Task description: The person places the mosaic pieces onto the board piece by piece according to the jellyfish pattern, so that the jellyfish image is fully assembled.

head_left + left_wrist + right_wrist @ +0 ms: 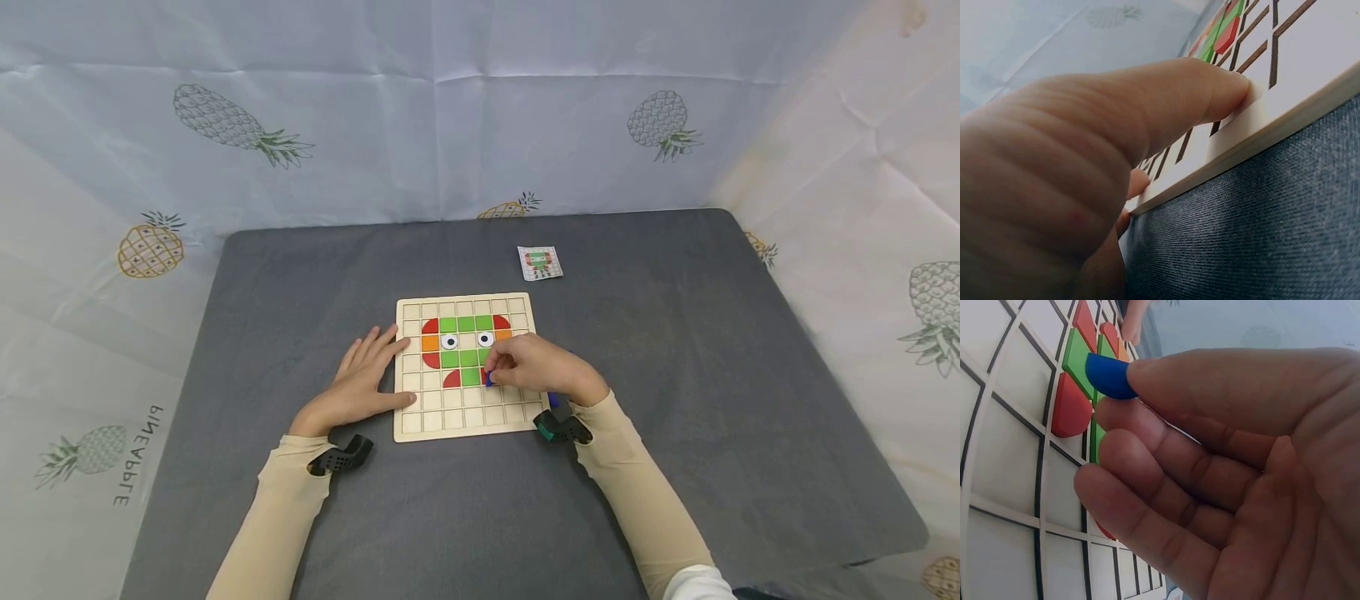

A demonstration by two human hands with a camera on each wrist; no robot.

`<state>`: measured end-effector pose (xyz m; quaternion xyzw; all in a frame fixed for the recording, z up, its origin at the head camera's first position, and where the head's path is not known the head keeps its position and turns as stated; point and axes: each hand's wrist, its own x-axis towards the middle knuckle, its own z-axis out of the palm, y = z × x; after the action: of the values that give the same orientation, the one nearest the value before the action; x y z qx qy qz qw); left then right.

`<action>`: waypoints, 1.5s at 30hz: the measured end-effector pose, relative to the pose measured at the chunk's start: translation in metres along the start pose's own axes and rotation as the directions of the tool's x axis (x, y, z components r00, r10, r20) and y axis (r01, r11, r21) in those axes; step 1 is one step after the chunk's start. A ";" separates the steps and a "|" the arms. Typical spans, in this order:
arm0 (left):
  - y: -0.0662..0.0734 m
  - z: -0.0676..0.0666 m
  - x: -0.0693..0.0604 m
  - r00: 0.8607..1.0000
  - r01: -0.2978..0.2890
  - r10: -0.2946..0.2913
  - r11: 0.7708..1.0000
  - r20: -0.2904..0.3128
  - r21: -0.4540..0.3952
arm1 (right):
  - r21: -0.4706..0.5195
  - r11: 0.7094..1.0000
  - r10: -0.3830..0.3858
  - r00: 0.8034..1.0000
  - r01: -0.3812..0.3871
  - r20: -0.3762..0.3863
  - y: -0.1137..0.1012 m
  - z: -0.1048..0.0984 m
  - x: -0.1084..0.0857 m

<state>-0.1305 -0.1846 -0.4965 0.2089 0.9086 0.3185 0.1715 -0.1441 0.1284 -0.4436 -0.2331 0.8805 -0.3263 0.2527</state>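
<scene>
A wooden grid board (420,421) lies on the table, bearing green squares (467,323), red rounded pieces, orange squares and two eye tiles (448,341). My left hand (358,387) rests at the board's left edge with fingers spread; its thumb presses the rim in the left wrist view. My right hand (536,367) is over the board's right part. Between thumb and forefinger it pinches a blue rounded tile (1110,376), just above a red rounded tile (1071,406) in the lower row. The right hand hides part of the board in the head view.
A small printed picture card (540,263) lies beyond the board, showing a similar coloured figure. A blue piece (553,400) is partly visible beside the board's right edge, near the right wrist. The grey cloth-covered table (712,375) stands against pineapple-print curtains.
</scene>
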 end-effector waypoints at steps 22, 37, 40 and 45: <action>-0.001 0.001 0.000 1.000 -0.003 0.003 1.000 0.002 -0.009 | -0.079 0.996 0.049 0.995 -0.042 0.092 -0.003 0.008 0.001; 0.000 0.000 0.001 1.000 0.005 -0.005 1.000 0.005 0.000 | -0.167 0.985 0.044 0.997 -0.034 0.059 -0.010 0.017 0.005; -0.001 0.000 0.001 1.000 0.008 -0.008 1.000 0.005 0.003 | -0.176 0.983 0.054 0.997 -0.044 0.053 -0.011 0.018 0.006; -0.001 -0.001 0.001 1.000 0.010 -0.010 1.000 0.005 0.007 | -0.185 0.981 0.062 0.997 -0.053 0.044 -0.010 0.019 0.006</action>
<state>-0.1317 -0.1851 -0.4967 0.2056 0.9103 0.3140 0.1747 -0.1352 0.1093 -0.4514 -0.2380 0.9066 -0.2304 0.2614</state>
